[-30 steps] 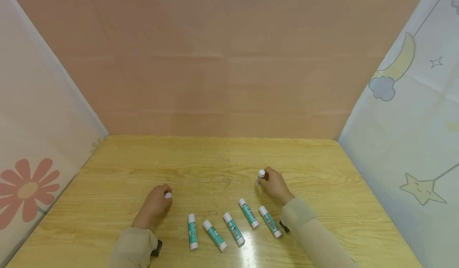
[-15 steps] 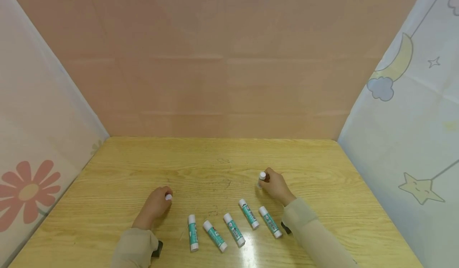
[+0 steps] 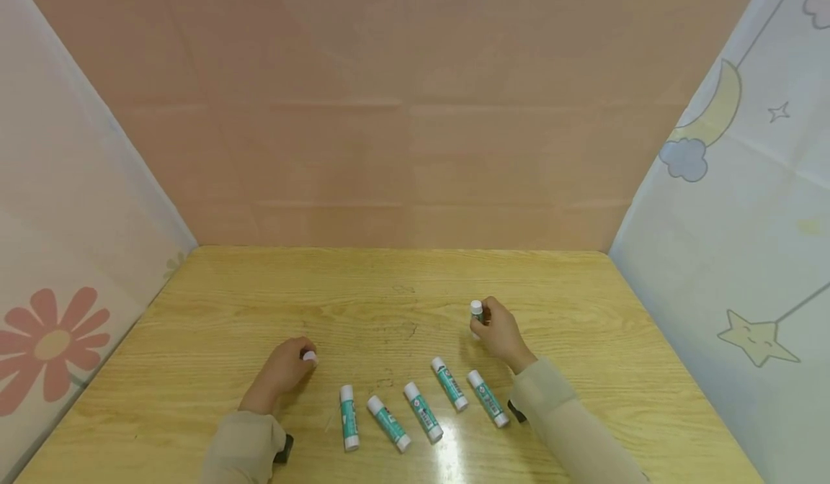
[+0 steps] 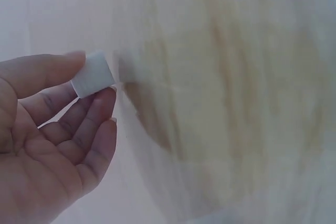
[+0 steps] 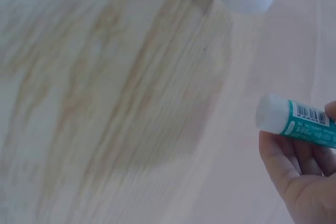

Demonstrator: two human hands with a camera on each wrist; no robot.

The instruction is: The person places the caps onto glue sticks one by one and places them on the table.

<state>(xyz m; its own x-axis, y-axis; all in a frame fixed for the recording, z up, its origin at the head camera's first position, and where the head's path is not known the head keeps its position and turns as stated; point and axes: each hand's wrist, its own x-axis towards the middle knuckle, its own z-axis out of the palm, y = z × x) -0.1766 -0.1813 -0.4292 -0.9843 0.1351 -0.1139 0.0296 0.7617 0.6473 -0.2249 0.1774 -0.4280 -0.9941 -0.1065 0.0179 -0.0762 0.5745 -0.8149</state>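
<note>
Pinched between thumb and fingers of my left hand is a short white cap, seen in the left wrist view. My right hand grips a glue stick with a green label and white ends. It stands roughly upright in the head view, white end up; fingers cover part of its label. Several more glue sticks lie on the table between and in front of the hands, such as the leftmost glue stick and the rightmost glue stick.
The wooden table meets a plain brownish backdrop behind. Patterned sheets stand at both sides, with a flower sheet at left and a moon-and-star sheet at right. Black wrist devices show at the sleeves.
My right hand has shifted slightly up and right with the glue stick, whose green label now shows. My left hand has moved a little right and its cap shows more. The lying glue sticks stay put.
</note>
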